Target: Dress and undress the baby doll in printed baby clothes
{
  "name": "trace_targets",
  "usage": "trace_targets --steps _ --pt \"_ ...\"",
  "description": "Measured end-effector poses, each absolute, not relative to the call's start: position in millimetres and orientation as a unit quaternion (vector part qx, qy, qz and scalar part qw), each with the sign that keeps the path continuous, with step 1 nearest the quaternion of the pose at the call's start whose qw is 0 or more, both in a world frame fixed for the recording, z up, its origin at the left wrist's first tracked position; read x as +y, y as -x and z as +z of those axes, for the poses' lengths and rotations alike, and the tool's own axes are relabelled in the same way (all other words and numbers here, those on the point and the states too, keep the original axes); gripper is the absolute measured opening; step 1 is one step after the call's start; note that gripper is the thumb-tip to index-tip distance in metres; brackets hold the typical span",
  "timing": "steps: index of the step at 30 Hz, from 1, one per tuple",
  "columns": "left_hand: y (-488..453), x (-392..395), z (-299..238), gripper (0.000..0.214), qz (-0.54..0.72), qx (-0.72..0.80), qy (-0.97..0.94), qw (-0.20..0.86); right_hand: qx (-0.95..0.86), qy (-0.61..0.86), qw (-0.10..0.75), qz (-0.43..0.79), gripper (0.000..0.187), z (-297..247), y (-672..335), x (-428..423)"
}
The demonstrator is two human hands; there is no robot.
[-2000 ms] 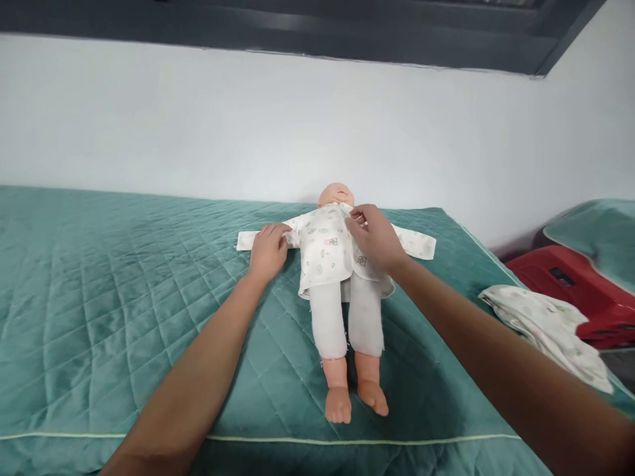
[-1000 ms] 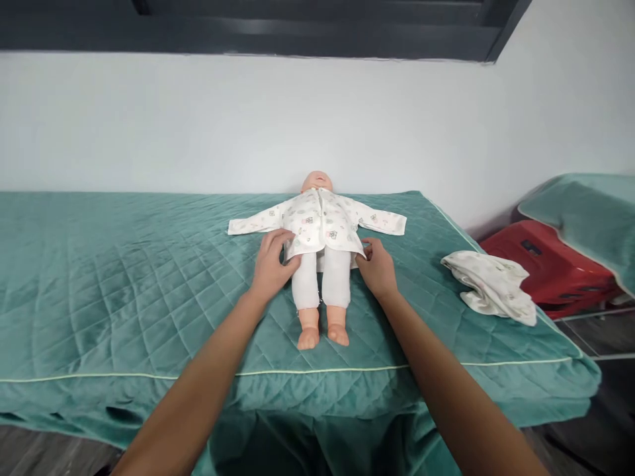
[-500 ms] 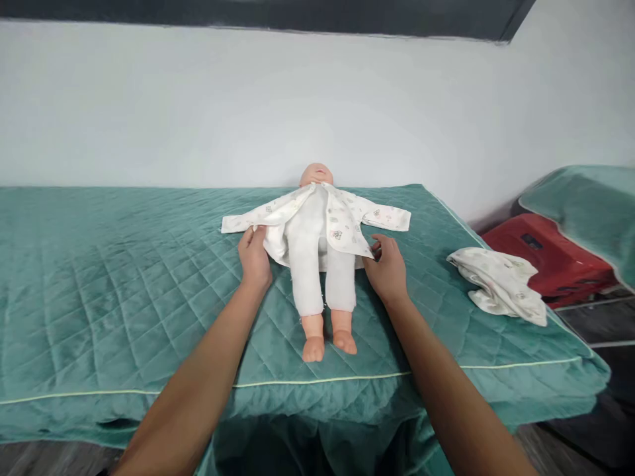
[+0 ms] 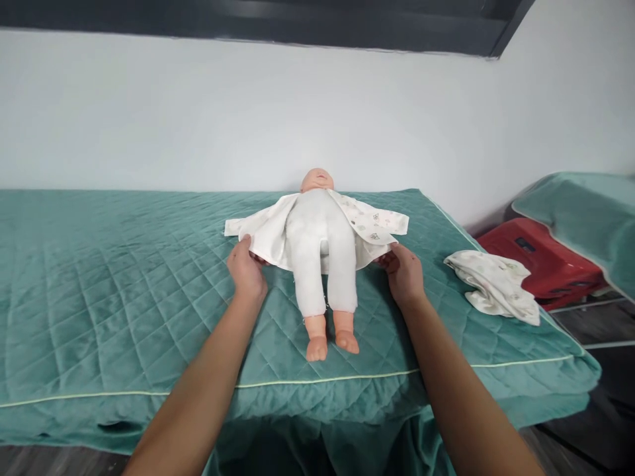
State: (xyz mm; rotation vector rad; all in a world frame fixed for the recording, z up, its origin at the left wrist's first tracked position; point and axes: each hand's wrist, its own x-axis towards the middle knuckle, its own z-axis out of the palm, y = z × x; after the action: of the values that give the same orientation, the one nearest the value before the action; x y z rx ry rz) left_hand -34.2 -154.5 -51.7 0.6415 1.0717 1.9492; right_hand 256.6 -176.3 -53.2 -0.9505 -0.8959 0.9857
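Note:
A baby doll point(image 4: 317, 221) with a white cloth body lies on its back, its bare feet toward me. It wears a white printed baby jacket point(image 4: 364, 218) whose front is spread apart, both sleeves stretched out sideways. My left hand point(image 4: 247, 268) is closed on the lower edge of the jacket's left panel, the fingers partly tucked beneath the cloth. On the other side, my right hand point(image 4: 404, 270) grips the lower corner of the right panel, with its fingertips under the fabric. The doll's chest and legs are uncovered between the two panels.
A green quilted cover point(image 4: 149, 297) spreads over the bed. To the right lies a crumpled white printed cloth point(image 4: 496, 284). Beyond the bed's right edge stand a red plastic stool point(image 4: 540, 258) and another green cover point(image 4: 575, 205). A pale wall point(image 4: 198, 112) rises behind the doll's head.
Both hands have moved outward, drawing the jacket's front panels apart. The doll's white torso shows more widely now. My right hand has shifted right with the panel's corner.

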Motion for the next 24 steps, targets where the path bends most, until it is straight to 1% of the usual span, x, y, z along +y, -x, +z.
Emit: trace_targets --steps 3,5,7,9,12,14,16,17,19,20,21,22,23,24 --pt "33 -163 -48 0.04 0.779 0.433 -0.251 0.379 -0.31 0.404 0.715 0.479 0.019 -48 -256 -186" --pt "33 -168 -49 0.042 0.772 0.451 -0.274 0.354 -0.244 0.415 0.733 0.481 0.014 -48 -255 -196" --pt "34 -173 -50 0.043 0.768 0.466 -0.294 0.327 -0.219 0.433 0.737 0.471 0.011 -50 -254 -208" --pt "35 -179 -51 0.044 0.763 0.473 -0.311 0.311 -0.245 0.459 0.729 0.445 0.013 -55 -251 -220" --pt "36 -188 -54 0.047 0.757 0.477 -0.328 0.302 -0.323 0.521 0.7 0.367 0.026 -60 -249 -236" --pt "36 -195 -58 0.049 0.753 0.476 -0.329 0.314 -0.368 0.555 0.671 0.326 0.025 -58 -255 -246" --pt "36 -204 -62 0.05 0.747 0.476 -0.33 0.326 -0.446 0.6 0.618 0.243 0.022 -51 -274 -254" --pt "37 -209 -65 0.051 0.741 0.478 -0.335 0.331 -0.501 0.631 0.569 0.165 0.026 -46 -288 -257" --pt "38 -219 -68 0.052 0.722 0.491 -0.361 0.328 -0.592 0.684 0.425 -0.033 0.038 -35 -324 -264" --pt "38 -224 -69 0.052 0.708 0.501 -0.38 0.322 -0.599 0.71 0.358 -0.093 0.046 -29 -344 -266" --pt "39 -230 -69 0.052 0.693 0.512 -0.401 0.312 -0.584 0.742 0.304 -0.125 0.051 -24 -363 -268" --pt "39 -235 -68 0.052 0.677 0.523 -0.423 0.301 -0.569 0.774 0.251 -0.12 0.053 -19 -382 -270" --pt "40 -240 -65 0.052 0.661 0.532 -0.443 0.289 -0.554 0.803 0.204 -0.083 0.052 -13 -399 -272" --pt "40 -244 -61 0.051 0.648 0.538 -0.461 0.279 -0.555 0.815 0.166 -0.029 0.046 -7 -412 -273"
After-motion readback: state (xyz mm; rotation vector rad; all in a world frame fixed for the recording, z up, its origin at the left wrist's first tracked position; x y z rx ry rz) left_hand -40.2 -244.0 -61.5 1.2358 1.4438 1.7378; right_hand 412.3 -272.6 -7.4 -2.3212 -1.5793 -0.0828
